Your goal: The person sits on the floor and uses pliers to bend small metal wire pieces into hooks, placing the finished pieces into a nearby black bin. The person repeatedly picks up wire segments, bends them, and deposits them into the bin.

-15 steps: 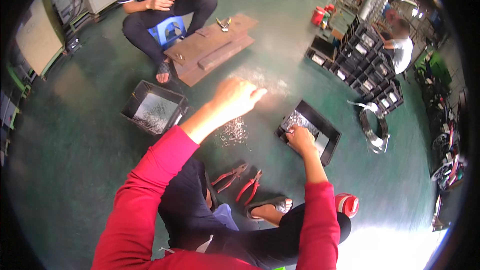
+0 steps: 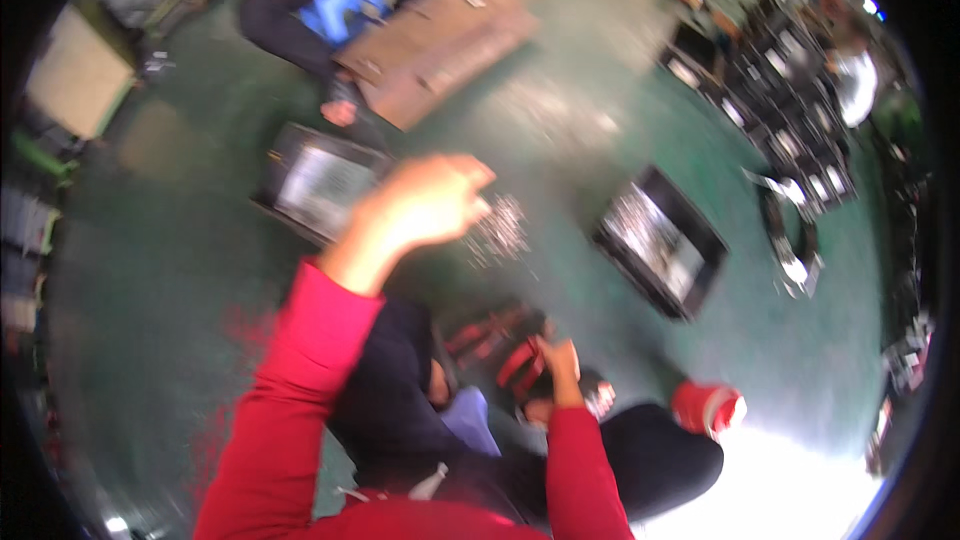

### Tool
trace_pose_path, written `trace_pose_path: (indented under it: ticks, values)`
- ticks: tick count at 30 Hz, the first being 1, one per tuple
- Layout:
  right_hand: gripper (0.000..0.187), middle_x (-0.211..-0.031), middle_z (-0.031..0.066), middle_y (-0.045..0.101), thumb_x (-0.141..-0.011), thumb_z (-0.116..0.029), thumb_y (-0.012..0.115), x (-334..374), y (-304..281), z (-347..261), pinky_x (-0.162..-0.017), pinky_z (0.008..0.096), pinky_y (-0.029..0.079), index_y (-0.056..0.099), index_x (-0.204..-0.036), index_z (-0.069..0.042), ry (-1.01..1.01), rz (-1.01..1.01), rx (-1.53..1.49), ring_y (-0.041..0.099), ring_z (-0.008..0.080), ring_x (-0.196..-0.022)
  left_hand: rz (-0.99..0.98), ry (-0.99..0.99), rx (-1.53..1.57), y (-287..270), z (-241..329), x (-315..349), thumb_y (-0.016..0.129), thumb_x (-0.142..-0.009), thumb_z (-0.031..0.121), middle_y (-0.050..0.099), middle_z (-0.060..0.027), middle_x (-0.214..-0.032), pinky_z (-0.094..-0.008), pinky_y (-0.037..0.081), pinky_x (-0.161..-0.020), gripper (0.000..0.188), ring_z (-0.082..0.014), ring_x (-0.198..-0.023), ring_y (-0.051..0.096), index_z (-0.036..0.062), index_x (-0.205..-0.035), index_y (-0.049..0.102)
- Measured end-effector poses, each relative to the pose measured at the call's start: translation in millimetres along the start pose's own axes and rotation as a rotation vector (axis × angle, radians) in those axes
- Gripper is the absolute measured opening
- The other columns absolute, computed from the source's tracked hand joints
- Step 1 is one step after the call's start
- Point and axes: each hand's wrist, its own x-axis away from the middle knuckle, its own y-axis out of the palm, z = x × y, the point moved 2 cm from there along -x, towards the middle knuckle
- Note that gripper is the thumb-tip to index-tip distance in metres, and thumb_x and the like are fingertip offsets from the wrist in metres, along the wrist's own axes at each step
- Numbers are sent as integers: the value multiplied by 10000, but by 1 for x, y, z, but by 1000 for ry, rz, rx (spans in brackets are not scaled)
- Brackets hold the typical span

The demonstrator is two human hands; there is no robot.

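Note:
My left hand (image 2: 425, 200) hangs over the floor, overexposed and blurred. Its fingers are curled together; anything between them is too washed out to make out. Beside it on the floor lies a loose pile of small shiny metal pieces (image 2: 500, 230). Down by my foot, my right hand (image 2: 560, 358) is at the red-handled pliers (image 2: 520, 368), seemingly touching them. Motion smears its fingers, so their grip does not show. A second pair of red-handled pliers (image 2: 475, 335) lies just to the left.
Black bins of metal pieces stand at left (image 2: 290, 230) and right (image 2: 655, 290). A seated person (image 2: 300, 25) is beyond a brown metal bench (image 2: 440, 50). Stacked black crates (image 2: 785, 90), a wire coil (image 2: 790, 230) and a red container (image 2: 705, 408) are to the right.
My right hand has left the right-hand black bin and come back toward me to the pliers. The left hand remains raised with fingers curled. The whole view has shifted and blurred.

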Motion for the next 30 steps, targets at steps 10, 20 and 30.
trace_pose_path:
  ticks: [10, 20, 30]
  values:
    - [916, -1213, 216, 509, -630, -424, 832, 34, 28, -38, -884, 431, 532, 309, -1278, -42, 290, -69, 198, 600, 345, -1091, -37, -61, 20, -8, -2, 7, 587, -925, 247, 540, -165, -1320, -444, 471, -960, 444, -352, -1184, 539, 28, -1306, 525]
    - [674, -1240, 256, 451, -745, -335, 710, 27, 16, -22, -895, 504, 484, 373, -1261, -63, 288, 31, -6, 565, 445, -1075, -29, -85, 52, -10, -8, 9, 581, -930, 241, 558, -172, -1300, -434, 464, -976, 433, -346, -1196, 536, 12, -1294, 530]
    - [1000, -1266, 221, 415, -664, -405, 830, 54, 22, -51, -857, 498, 527, 226, -1401, -101, 353, -20, 102, 566, 409, -1107, -32, -57, 66, -14, -5, 14, 596, -923, 228, 565, -150, -1279, -435, 474, -950, 426, -342, -1163, 548, 19, -1289, 533]
